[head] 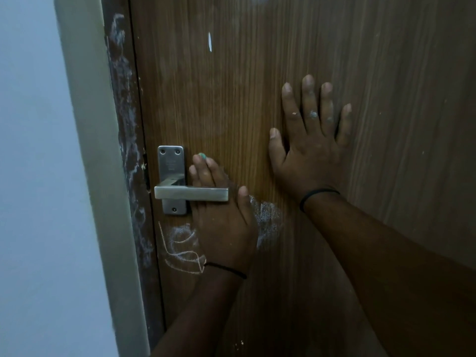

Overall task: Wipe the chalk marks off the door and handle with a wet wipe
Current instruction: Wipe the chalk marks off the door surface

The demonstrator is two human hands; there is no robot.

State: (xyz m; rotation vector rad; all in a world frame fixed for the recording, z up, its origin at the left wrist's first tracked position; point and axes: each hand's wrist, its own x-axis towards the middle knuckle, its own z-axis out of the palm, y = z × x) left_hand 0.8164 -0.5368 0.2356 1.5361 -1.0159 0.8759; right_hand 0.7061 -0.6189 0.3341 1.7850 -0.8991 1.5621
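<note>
Your right hand [309,140] lies flat on the door [257,86], up and to the right of the handle [192,194], fingers straight and spread, gripping nothing; I judge it is there to brace the door while the other hand works. Your left hand [221,215] reaches up behind the handle's lever, fingers extended between lever and door, thumb up just past the lever's free end. A small green tip [203,156] shows at its fingertips above the lever; it may be chalk or a scrap of wipe, too little shows to say. No wet wipe is plainly in view, and whether the left hand pinches something or only presses, you cannot tell.

Chalk marks remain: scribbles [181,247] just below the handle, a smear [268,220] below and right of it, part hidden by your left hand, and streaks on the frame [126,119] left of it.
</note>
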